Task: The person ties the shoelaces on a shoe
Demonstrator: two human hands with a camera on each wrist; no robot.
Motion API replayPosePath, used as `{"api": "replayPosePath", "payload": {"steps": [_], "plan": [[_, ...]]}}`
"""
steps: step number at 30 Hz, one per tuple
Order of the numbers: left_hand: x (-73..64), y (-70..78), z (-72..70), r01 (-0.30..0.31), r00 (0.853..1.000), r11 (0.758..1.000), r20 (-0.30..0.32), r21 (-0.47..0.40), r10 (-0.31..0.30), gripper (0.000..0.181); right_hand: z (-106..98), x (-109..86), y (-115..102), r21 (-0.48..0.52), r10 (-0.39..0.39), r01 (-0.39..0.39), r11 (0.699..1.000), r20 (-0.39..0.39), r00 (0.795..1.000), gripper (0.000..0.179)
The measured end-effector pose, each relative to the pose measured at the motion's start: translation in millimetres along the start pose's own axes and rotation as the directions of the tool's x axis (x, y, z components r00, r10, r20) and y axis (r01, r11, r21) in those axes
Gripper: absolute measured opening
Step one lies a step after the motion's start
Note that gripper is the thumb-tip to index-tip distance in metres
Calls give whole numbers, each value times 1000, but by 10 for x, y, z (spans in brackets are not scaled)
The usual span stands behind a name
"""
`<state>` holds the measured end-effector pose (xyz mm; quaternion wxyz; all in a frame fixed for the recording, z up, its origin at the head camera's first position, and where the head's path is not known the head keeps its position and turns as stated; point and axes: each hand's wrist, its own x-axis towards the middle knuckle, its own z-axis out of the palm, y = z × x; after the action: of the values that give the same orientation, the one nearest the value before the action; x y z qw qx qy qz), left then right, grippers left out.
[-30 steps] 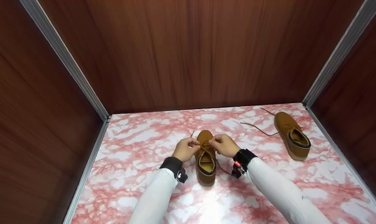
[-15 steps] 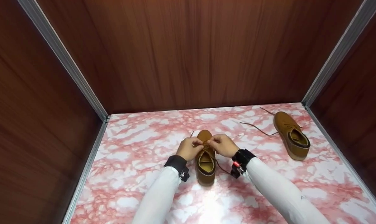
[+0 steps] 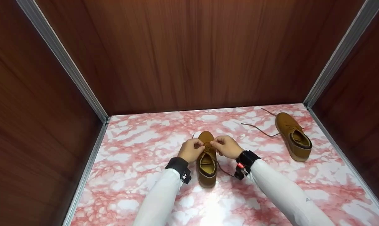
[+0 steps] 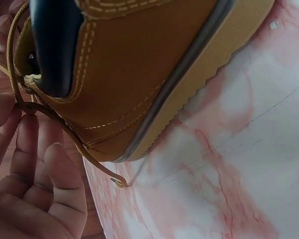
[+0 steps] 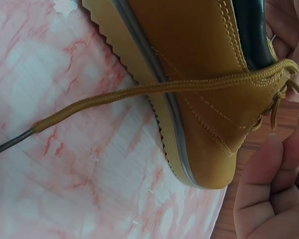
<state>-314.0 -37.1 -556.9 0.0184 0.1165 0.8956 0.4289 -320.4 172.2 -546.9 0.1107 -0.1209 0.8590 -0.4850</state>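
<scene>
A tan lace-up shoe [image 3: 207,179] stands on the floor in the head view, toe pointing away from me. Over its lacing, my left hand [image 3: 191,150] pinches the shoelace [image 4: 25,106] between thumb and forefinger, close to the knot. My right hand [image 3: 228,147] works from the other side, its thumb and forefinger pinching lace at the same spot. In the right wrist view, one lace end [image 5: 139,89] runs across the shoe's side to a dark tip. Another end [image 4: 102,167] hangs past the toe in the left wrist view. Fingers partly hide the knot.
A matching shoe [image 3: 297,152] stands at the right, its loose laces [image 3: 258,128] spread leftward. Pink-and-white marbled flooring [image 3: 139,135] lies beneath both. Dark wood panels [image 3: 189,56] with grey metal corner strips [image 3: 73,66] enclose the space at the back and sides.
My left hand has moved slightly right, in over the lacing, then stayed there. My right hand has barely shifted. Both shoes remain in place.
</scene>
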Motion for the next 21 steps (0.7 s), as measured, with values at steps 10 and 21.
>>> {"api": "replayPosePath", "payload": {"steps": [10, 21], "plan": [[19, -75, -23, 28, 999, 996, -23, -83, -30, 7, -16, -105, 94, -7, -27, 27, 1000, 46, 999, 24], [-2, -122, -60, 46, 999, 992, -14, -119, -48, 5, 96, -131, 134, -50, -114, 118, 992, 75, 991, 18]]}}
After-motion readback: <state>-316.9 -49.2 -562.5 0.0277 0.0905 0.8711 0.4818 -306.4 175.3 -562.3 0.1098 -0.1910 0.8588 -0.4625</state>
